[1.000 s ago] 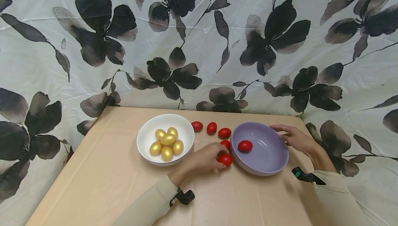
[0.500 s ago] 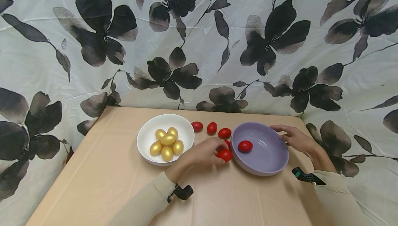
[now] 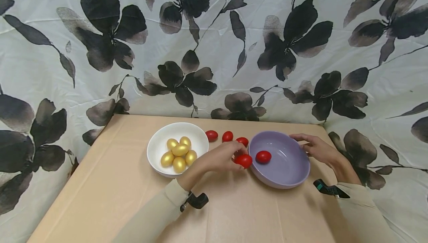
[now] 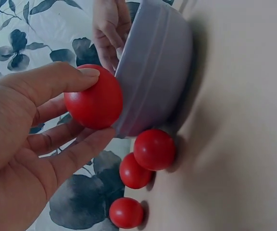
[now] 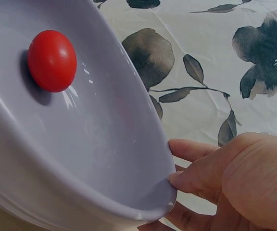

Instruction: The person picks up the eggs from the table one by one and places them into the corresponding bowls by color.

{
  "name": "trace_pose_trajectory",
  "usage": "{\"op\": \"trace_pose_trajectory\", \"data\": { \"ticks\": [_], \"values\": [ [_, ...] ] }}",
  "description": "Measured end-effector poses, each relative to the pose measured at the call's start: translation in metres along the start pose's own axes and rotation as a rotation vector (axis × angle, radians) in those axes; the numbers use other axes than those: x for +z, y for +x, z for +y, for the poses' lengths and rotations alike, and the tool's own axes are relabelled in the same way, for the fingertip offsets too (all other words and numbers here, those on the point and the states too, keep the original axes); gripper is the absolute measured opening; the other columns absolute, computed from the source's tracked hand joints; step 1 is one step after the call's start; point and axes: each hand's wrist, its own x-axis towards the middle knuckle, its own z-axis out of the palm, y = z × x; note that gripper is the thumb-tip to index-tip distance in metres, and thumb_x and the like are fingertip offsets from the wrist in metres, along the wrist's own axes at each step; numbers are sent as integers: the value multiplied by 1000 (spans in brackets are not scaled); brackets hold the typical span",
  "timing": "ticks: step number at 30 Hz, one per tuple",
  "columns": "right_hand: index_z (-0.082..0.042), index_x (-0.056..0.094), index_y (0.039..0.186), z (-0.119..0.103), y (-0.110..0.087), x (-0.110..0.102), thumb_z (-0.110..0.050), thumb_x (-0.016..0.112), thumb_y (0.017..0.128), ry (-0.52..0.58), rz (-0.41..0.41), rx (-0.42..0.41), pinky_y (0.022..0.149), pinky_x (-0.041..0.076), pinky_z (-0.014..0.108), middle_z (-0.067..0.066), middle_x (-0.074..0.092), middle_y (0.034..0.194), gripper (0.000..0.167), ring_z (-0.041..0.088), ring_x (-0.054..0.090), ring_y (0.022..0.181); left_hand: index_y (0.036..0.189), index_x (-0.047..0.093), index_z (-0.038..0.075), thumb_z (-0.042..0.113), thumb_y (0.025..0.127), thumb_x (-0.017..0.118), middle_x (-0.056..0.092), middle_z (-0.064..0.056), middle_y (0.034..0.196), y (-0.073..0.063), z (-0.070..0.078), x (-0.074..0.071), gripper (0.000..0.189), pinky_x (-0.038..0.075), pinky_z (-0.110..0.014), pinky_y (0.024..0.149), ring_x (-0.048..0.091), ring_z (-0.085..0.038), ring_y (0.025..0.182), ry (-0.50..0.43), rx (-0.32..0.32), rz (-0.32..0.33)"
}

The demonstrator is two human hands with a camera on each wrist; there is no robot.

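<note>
A red egg (image 3: pixel 243 161) is pinched between the thumb and fingers of my left hand (image 3: pixel 219 157), just off the left rim of the purple bowl (image 3: pixel 287 178). In the left wrist view, this egg (image 4: pixel 94 96) is held up off the table. A single red egg (image 3: pixel 263 156) lies inside the bowl. My right hand (image 3: pixel 322 150) holds the bowl's right rim, with its thumb (image 5: pixel 191 180) at the edge and the fingers along the outside. Loose red eggs (image 3: pixel 227 136) sit on the table behind my left hand, one partly hidden by the bowl.
A white bowl (image 3: pixel 153 154) with several gold eggs (image 3: pixel 180 150) stands left of my left hand. The wooden table (image 3: pixel 110 183) carries both bowls. Behind it hangs a white cloth (image 3: pixel 230 61) with dark flowers.
My left hand has lifted the red egg and moved it slightly away from me, toward the purple bowl's rim. My right hand and the bowls have stayed in place.
</note>
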Motion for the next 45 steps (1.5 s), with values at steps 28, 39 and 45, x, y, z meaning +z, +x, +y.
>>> {"op": "trace_pose_trajectory", "data": {
  "ticks": [28, 39, 45],
  "values": [
    [-2, 47, 149, 1, 2, -3, 7, 42, 99, 8, -3, -11, 88, 59, 49, 34, 43, 147, 51, 48, 61, 119, 123, 65, 13, 18, 87, 80, 65, 5, 113, 47, 12, 10, 39, 56, -21, 88, 60, -6, 103, -34, 68, -8],
    [-1, 46, 149, -1, 2, -2, 7, 43, 99, 23, -9, -7, 88, 59, 51, 34, 43, 148, 51, 48, 61, 119, 124, 65, 14, 19, 87, 80, 67, 4, 115, 63, 15, 12, 40, 52, -13, 84, 62, -6, 104, -18, 41, -64],
    [-2, 46, 150, -2, 2, -3, 6, 42, 99, 17, -14, -4, 89, 58, 52, 34, 42, 148, 52, 48, 62, 118, 123, 65, 13, 22, 87, 80, 67, 2, 116, 74, 17, 17, 39, 51, -12, 84, 61, -7, 102, 30, 52, -97]
  ]
}}
